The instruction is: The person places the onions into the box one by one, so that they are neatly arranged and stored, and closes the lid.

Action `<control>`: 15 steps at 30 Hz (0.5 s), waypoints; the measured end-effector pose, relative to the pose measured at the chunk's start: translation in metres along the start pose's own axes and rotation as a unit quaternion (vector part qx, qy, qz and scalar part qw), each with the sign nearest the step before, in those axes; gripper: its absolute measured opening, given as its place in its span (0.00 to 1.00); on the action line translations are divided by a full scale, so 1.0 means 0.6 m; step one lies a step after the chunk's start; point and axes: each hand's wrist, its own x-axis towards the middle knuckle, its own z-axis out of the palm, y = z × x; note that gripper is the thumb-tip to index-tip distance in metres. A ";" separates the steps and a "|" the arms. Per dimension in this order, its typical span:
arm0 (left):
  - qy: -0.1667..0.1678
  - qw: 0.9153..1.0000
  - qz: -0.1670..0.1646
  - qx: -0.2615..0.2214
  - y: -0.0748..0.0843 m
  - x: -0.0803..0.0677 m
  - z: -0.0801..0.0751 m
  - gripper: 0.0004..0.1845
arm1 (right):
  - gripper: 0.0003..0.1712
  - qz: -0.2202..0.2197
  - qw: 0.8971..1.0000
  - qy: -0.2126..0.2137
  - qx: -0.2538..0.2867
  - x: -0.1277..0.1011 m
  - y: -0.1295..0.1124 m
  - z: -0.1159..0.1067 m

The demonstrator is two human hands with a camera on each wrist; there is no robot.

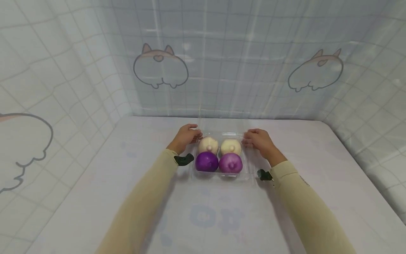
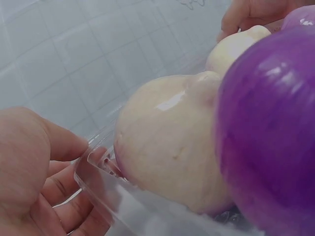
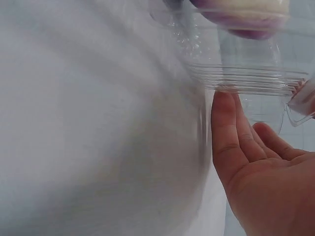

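Observation:
A clear plastic clamshell box (image 1: 248, 176) rests on the table with its lid (image 1: 223, 124) folded back behind. Inside sit two cream onion-like bulbs, the left one (image 1: 208, 145) and the right one (image 1: 231, 146), at the back. Nearer me are a deep purple bulb (image 1: 207, 162) and a paler purple bulb (image 1: 231, 163). My left hand (image 1: 186, 137) pinches the box's back left rim, thumb over the edge and fingers outside below it. My right hand (image 1: 260, 141) holds the back right side, with fingertips (image 3: 225, 101) against the ribbed wall.
A pale printed cloth (image 1: 203, 225) covers the table. Sheeting with a grid and cartoon animal drawings forms a back wall (image 1: 234, 70) and side walls. A dark wrist strap piece (image 1: 184, 159) juts inward from the left sleeve, and another (image 1: 264, 175) from the right.

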 end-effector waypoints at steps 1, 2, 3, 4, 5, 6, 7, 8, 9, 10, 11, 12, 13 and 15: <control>0.000 1.000 -0.003 -0.002 -0.001 -0.001 0.001 0.29 | 0.34 0.003 1.000 0.002 -0.003 -0.002 0.002 -0.001; 0.000 1.000 -0.008 -0.004 -0.002 -0.002 0.001 0.29 | 0.34 0.007 1.000 0.004 -0.004 -0.004 0.004 -0.001; -0.001 1.000 -0.011 -0.005 -0.003 -0.002 0.002 0.29 | 0.34 0.009 1.000 0.005 -0.004 -0.006 0.005 -0.002; -0.001 1.000 -0.015 -0.009 -0.003 -0.003 0.003 0.29 | 0.34 0.010 1.000 0.005 -0.004 -0.008 0.007 -0.003; -0.002 1.000 -0.016 -0.010 -0.004 -0.003 0.003 0.29 | 0.34 0.009 1.000 0.006 -0.005 -0.010 0.008 -0.003; -0.003 1.000 -0.015 -0.012 -0.003 -0.003 0.004 0.28 | 0.34 0.004 1.000 0.004 -0.001 -0.011 0.009 -0.004; -0.002 1.000 -0.012 -0.014 -0.003 -0.003 0.004 0.28 | 0.34 -0.002 1.000 0.003 0.002 -0.012 0.010 -0.004; -0.001 1.000 -0.008 -0.016 -0.003 -0.003 0.004 0.28 | 0.34 -0.011 1.000 0.002 0.006 -0.012 0.009 -0.004; 0.001 1.000 -0.004 -0.018 -0.002 -0.002 0.004 0.28 | 0.34 -0.020 1.000 0.003 0.008 -0.012 0.009 -0.004; 0.004 1.000 0.000 -0.019 -0.001 -0.003 0.004 0.28 | 0.34 -0.028 1.000 0.004 0.008 -0.012 0.008 -0.004; 0.007 1.000 0.003 -0.017 0.000 -0.002 0.003 0.27 | 0.33 -0.035 0.999 0.006 0.012 -0.011 0.007 -0.004; 0.009 1.000 0.005 -0.017 0.001 -0.002 0.003 0.27 | 0.33 -0.043 0.999 0.005 0.013 -0.012 0.005 -0.004; 0.012 1.000 0.005 -0.016 0.002 -0.002 0.002 0.26 | 0.33 -0.047 0.999 0.005 0.014 -0.012 0.004 -0.004; 0.016 1.000 0.004 -0.013 0.003 -0.003 0.001 0.25 | 0.33 -0.054 0.998 0.004 0.019 -0.012 0.001 -0.004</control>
